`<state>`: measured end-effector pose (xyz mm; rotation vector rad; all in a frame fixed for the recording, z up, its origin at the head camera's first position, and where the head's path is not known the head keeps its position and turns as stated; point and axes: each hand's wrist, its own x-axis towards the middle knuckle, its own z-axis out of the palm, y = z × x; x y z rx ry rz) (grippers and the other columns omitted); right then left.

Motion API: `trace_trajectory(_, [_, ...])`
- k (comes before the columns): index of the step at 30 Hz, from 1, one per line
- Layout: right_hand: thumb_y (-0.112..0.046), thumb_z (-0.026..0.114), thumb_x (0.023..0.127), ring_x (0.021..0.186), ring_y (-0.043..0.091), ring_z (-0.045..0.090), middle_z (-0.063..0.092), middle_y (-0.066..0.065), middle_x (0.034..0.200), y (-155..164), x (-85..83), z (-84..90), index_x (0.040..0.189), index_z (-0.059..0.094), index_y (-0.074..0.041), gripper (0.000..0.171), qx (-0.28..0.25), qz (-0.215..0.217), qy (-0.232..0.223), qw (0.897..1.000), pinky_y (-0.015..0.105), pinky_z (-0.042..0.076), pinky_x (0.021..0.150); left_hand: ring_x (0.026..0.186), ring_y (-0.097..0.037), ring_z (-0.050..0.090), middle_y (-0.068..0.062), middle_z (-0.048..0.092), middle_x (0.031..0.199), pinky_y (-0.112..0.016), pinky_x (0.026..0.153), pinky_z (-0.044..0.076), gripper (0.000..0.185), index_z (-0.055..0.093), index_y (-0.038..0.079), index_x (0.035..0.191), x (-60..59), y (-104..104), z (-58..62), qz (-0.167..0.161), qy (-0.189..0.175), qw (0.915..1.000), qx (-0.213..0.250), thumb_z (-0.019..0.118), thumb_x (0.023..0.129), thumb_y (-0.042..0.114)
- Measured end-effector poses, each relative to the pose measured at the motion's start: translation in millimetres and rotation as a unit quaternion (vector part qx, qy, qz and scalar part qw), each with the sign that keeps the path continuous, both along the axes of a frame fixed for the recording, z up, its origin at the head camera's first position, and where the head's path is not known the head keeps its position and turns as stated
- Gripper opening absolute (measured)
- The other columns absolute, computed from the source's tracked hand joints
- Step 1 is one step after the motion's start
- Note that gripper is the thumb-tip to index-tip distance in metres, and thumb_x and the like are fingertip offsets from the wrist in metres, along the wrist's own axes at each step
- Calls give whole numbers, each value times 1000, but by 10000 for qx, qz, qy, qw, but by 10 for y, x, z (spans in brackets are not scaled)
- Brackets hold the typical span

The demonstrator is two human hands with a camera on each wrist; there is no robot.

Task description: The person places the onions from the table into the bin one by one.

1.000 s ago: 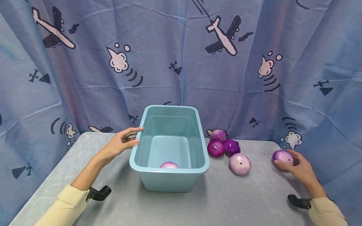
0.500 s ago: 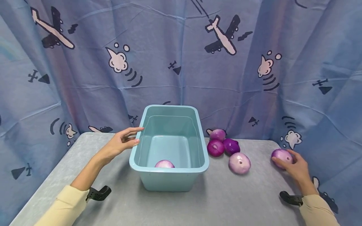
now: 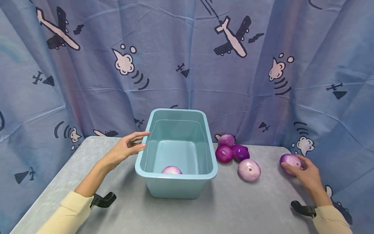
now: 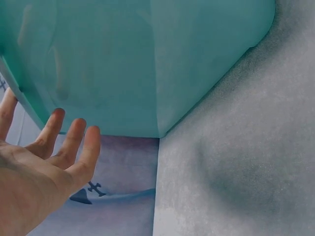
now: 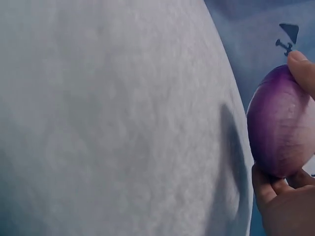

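My right hand (image 3: 309, 175) grips a red onion (image 3: 290, 163) between thumb and fingers at the table's right end. In the right wrist view that onion (image 5: 280, 123) shows purple and pale skin, with fingertips on opposite sides. My left hand (image 3: 124, 149) is at the left rim of a light teal plastic bin (image 3: 176, 176), its fingertips right at the edge. From the left wrist, the fingers (image 4: 76, 142) look spread and loosely bent beside the bin's outer wall. One onion (image 3: 171, 170) lies inside the bin near its front wall, partly hidden by the rim.
Right of the bin, several onions sit together: a paler one (image 3: 226, 140) at the back, a deep purple one (image 3: 224, 154), a dark one (image 3: 241, 152) and a large pale one (image 3: 249, 170) in front. A blue patterned curtain (image 3: 163, 65) borders the grey table (image 3: 228, 208).
My right hand has shifted slightly left with the onion in its grip. The onion inside the bin has rolled a little left. My left hand stays at the rim.
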<state>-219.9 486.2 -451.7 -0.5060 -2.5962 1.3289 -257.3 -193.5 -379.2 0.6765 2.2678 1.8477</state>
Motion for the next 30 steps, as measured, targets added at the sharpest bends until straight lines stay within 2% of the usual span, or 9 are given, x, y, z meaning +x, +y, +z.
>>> trace_trajectory(10, [-46,75,92,139,59,20,15,37,158,-184,-4,126,159,19,1,100,-116,292,230,9992,75,27,102,124,-31,57,-16,49,147,-43,94,51,54,51,14,150,12,10,4,24,-50,10000,-46,69,99,20])
trace_trajectory(15, [-41,74,95,139,58,24,19,36,158,-296,22,279,161,25,-10,88,-221,692,343,9968,71,33,102,124,-31,57,-16,49,147,-43,94,51,54,52,15,150,11,7,18,67,-19,9999,-92,69,99,21])
trace_trajectory(17, [-38,72,96,138,56,28,24,34,157,-347,30,341,161,29,-16,81,-152,896,420,9950,52,44,102,124,-31,57,-16,49,147,-43,94,51,54,52,15,149,14,7,18,83,-19,9999,-108,69,99,21])
trace_trajectory(19, [-34,72,97,138,50,34,31,29,156,-397,46,403,160,34,-21,75,-111,1112,558,9922,34,49,97,123,-31,57,-16,50,147,-44,94,51,54,52,15,149,16,13,18,84,-29,9999,-109,69,99,21])
trace_trajectory(22, [-28,73,97,129,24,49,47,12,146,-486,70,494,157,40,-22,69,29,1387,826,9869,11,46,77,123,-30,57,-16,50,147,-43,94,51,54,52,15,149,17,21,15,70,-28,9999,-91,69,99,21])
trace_trajectory(24, [-25,74,97,118,7,51,50,0,139,-570,81,557,156,41,-20,68,34,1543,958,9834,10,46,78,123,-31,57,-16,50,146,-43,94,51,54,52,14,150,14,22,14,57,-13,9999,-82,69,99,21])
trace_trajectory(26, [-23,75,96,110,-3,49,49,-6,133,-664,71,613,156,41,-17,69,9,1687,1083,9797,10,46,79,123,-31,57,-16,50,147,-44,94,51,53,52,14,150,13,18,16,60,-1,9999,-87,69,99,21])
trace_trajectory(30, [-14,75,96,108,-4,54,52,-10,128,-840,18,708,155,42,-13,67,-183,2025,1370,9695,12,48,80,123,-32,57,-16,50,146,-45,94,51,54,52,15,150,16,10,17,102,-12,9999,-88,69,99,22])
